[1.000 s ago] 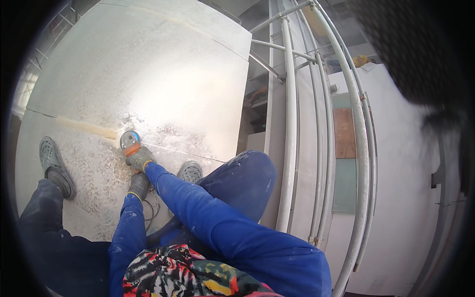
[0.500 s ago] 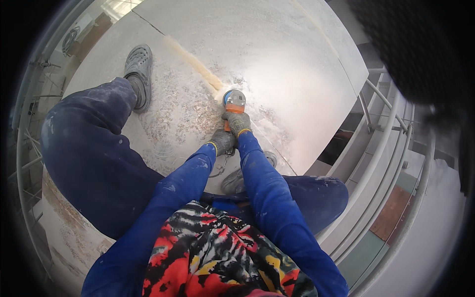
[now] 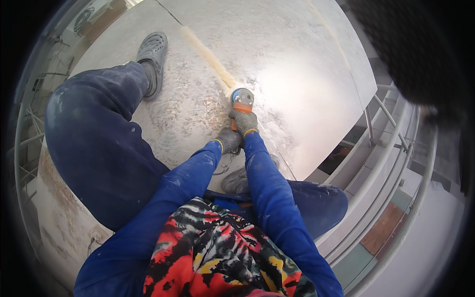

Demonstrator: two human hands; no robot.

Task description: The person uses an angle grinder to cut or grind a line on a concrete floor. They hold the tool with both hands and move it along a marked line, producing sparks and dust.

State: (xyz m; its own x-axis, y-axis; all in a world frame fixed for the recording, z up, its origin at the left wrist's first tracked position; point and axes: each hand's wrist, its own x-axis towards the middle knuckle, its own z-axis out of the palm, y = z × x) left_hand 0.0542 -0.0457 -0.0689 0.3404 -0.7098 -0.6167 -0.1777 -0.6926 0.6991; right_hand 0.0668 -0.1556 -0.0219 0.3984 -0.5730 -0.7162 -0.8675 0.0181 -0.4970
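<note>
Big curved metal sheet point(image 3: 297, 59) underfoot — pale, scuffed, glaring near the middle. Its right edge drops off steeply toward grey railing pipes point(image 3: 396, 163); open surface runs ahead and to the upper right of the tool, less room on the left, where the person's bent left leg point(image 3: 99, 143) and grey shoe point(image 3: 152, 57) stand. A second shoe point(image 3: 237, 179) sits under the forearms, mostly covered.

Grinder point(image 3: 242, 101), orange body with a blue guard, lies on the sheet just ahead of the hands, near picture centre. Long axis runs away from the person, head end pointing up the sheet at the lower end of a tan streak point(image 3: 205, 52) that leads off to the upper left.

Right hand point(image 3: 245, 123), grey glove, is wrapped tight round the grinder's body. Left hand point(image 3: 228, 140), also gloved, is curled closed just behind it on the tail end — the exact grasp is hard to see.

The disc is hidden under the guard. A thin cord point(image 3: 223, 166) below the hands is barely traceable. A dark blur point(image 3: 420, 49) blocks the upper right corner.
</note>
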